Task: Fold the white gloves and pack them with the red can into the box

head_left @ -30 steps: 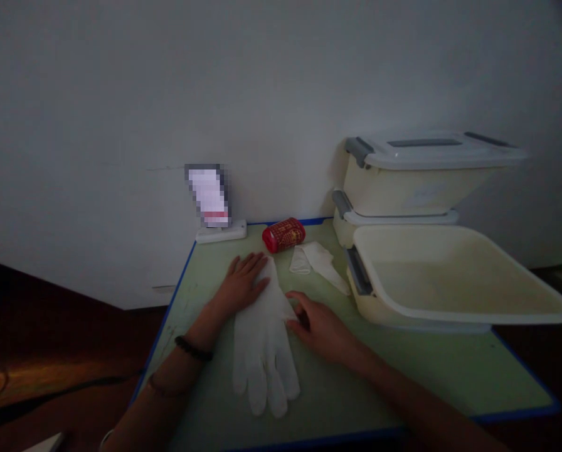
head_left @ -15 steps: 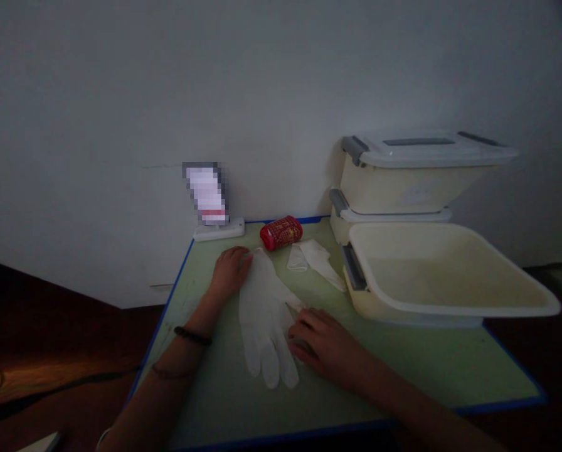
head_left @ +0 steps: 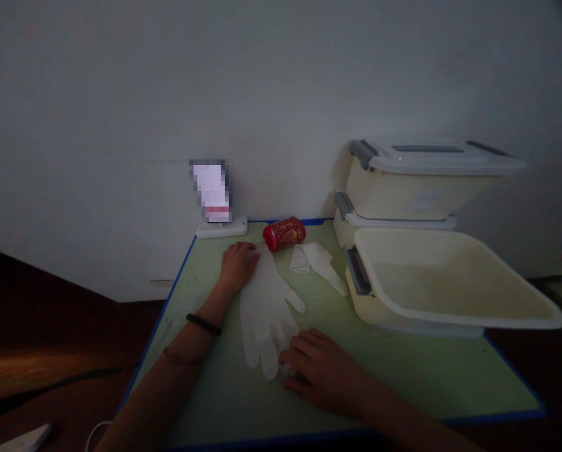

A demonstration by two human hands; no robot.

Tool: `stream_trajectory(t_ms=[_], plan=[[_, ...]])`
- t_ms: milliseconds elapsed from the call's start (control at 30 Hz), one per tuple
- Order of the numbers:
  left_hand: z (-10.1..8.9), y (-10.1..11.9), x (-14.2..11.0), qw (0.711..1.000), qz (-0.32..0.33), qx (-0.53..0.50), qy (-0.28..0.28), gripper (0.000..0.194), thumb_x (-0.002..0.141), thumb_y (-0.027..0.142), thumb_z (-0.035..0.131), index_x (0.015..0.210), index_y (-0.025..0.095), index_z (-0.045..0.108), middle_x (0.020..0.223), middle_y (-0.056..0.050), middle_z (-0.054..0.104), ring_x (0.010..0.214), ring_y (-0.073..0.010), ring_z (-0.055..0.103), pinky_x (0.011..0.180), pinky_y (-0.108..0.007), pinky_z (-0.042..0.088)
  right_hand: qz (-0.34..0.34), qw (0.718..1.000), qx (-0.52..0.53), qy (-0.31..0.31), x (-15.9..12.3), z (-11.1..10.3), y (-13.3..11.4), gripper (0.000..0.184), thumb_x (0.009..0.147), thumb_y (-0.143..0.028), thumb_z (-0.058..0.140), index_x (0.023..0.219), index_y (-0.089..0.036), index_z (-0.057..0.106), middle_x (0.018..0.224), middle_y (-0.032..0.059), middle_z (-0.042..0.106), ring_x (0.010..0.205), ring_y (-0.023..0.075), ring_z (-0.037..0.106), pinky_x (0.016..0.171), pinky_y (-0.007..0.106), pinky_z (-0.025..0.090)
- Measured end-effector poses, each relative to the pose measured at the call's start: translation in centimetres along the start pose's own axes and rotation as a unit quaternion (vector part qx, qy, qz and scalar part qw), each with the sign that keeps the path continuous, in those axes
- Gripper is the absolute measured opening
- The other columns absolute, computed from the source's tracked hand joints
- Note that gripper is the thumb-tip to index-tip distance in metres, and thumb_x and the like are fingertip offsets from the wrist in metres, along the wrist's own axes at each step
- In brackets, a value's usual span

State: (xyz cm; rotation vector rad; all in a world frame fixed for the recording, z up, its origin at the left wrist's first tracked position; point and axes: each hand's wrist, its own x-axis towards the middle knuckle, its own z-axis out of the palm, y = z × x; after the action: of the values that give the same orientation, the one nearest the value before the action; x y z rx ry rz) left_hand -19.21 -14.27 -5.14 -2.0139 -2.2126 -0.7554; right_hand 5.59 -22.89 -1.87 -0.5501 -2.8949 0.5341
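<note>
A white rubber glove [head_left: 265, 307] lies flat on the green table [head_left: 403, 376], fingers pointing toward me. My left hand [head_left: 237, 267] rests on the glove's cuff end, fingers curled onto it. My right hand [head_left: 316, 368] presses down on the glove's fingertips, fingers bent and close together. A second white glove [head_left: 316, 260] lies crumpled further back, beside a red can [head_left: 284, 233] lying on its side.
An open cream plastic tub [head_left: 450, 282] sits at the right, with two lidded tubs [head_left: 422, 182] stacked behind it against the wall. A small white stand with a blurred card [head_left: 214, 201] is at the back left. The table's blue edge [head_left: 153, 333] runs along the left.
My right hand slid from the glove's thumb side down toward me to its fingertips. My left hand moved back to the cuff end and curled. The glove shifted slightly away.
</note>
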Motion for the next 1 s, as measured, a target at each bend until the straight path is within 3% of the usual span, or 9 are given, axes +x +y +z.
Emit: stream_trajectory(t_ms=[100, 233, 333, 467, 633, 833, 1000], plan=[[-0.6, 0.8, -0.8, 0.999, 0.036, -0.001, -0.002, 0.032, 0.082, 0.033, 0.044, 0.109, 0.017, 0.052, 0.112, -0.011, 0.055, 0.107, -0.0250, 0.046, 0.091, -0.041, 0.036, -0.032, 0.999, -0.040, 0.018, 0.8, 1.0, -0.3, 0.012, 0.085, -0.028, 0.049, 0.089, -0.020, 0.056, 0.084, 0.0015, 0.060, 0.083, 0.0166, 0.053, 0.076, 0.030, 0.039], [-1.2, 1.4, -2.0, 0.990, 0.123, -0.008, -0.062, 0.036, 0.085, 0.037, 0.041, 0.116, 0.020, 0.050, 0.120, -0.006, 0.054, 0.113, -0.0196, 0.044, 0.098, -0.036, 0.031, -0.062, 0.994, -0.077, 0.040, 1.2, 2.3, -0.5, 0.013, 0.087, -0.022, 0.045, 0.079, -0.019, 0.055, 0.075, 0.0002, 0.059, 0.076, 0.0153, 0.052, 0.072, 0.029, 0.037], [-1.0, 1.4, -2.4, 0.981, 0.163, 0.003, -0.102, 0.042, 0.086, 0.040, 0.038, 0.124, 0.021, 0.045, 0.130, -0.005, 0.048, 0.118, -0.0202, 0.041, 0.101, -0.037, 0.028, -0.073, 0.993, -0.083, 0.044, 0.9, 2.3, -0.4, 0.014, 0.087, -0.021, 0.044, 0.079, -0.019, 0.055, 0.073, 0.0002, 0.058, 0.074, 0.0150, 0.051, 0.070, 0.029, 0.036], [-0.5, 1.2, -2.4, 0.976, 0.173, 0.049, -0.120, 0.048, 0.088, 0.042, 0.032, 0.130, 0.020, 0.037, 0.138, -0.005, 0.037, 0.128, -0.0224, 0.029, 0.105, -0.041, 0.021, -0.063, 0.994, -0.079, 0.033, 0.8, 1.3, -0.8, 0.014, 0.087, -0.023, 0.045, 0.078, -0.019, 0.055, 0.073, 0.0003, 0.058, 0.074, 0.0157, 0.051, 0.071, 0.029, 0.036], [-0.5, 1.0, -2.4, 0.975, 0.177, 0.053, -0.123, 0.048, 0.089, 0.042, 0.028, 0.131, 0.020, 0.036, 0.139, -0.004, 0.036, 0.129, -0.0208, 0.027, 0.106, -0.040, 0.019, -0.035, 0.996, -0.059, 0.056, 2.3, 1.3, -1.9, 0.018, 0.082, -0.036, 0.053, 0.087, -0.019, 0.056, 0.083, 0.0025, 0.059, 0.082, 0.0186, 0.052, 0.075, 0.032, 0.037], [-0.6, 0.9, -2.4, 0.972, 0.177, 0.045, -0.148, 0.047, 0.091, 0.041, 0.021, 0.132, 0.022, 0.033, 0.141, -0.002, 0.033, 0.131, -0.0180, 0.023, 0.108, -0.044, 0.011, -0.045, 0.992, -0.101, 0.068, 4.1, 3.0, -2.5, 0.011, 0.085, -0.016, 0.047, 0.078, -0.016, 0.056, 0.076, 0.0034, 0.059, 0.075, 0.0175, 0.051, 0.068, 0.031, 0.037], [-0.6, 1.0, -2.5, 0.969, 0.182, 0.055, -0.157, 0.052, 0.090, 0.045, 0.023, 0.135, 0.022, 0.027, 0.142, -0.003, 0.030, 0.132, -0.0182, 0.021, 0.108, -0.044, 0.007, -0.053, 0.992, -0.090, 0.074, 4.0, 2.9, -2.5, 0.012, 0.086, -0.015, 0.045, 0.079, -0.016, 0.056, 0.075, 0.0037, 0.058, 0.075, 0.0171, 0.051, 0.070, 0.031, 0.038]])
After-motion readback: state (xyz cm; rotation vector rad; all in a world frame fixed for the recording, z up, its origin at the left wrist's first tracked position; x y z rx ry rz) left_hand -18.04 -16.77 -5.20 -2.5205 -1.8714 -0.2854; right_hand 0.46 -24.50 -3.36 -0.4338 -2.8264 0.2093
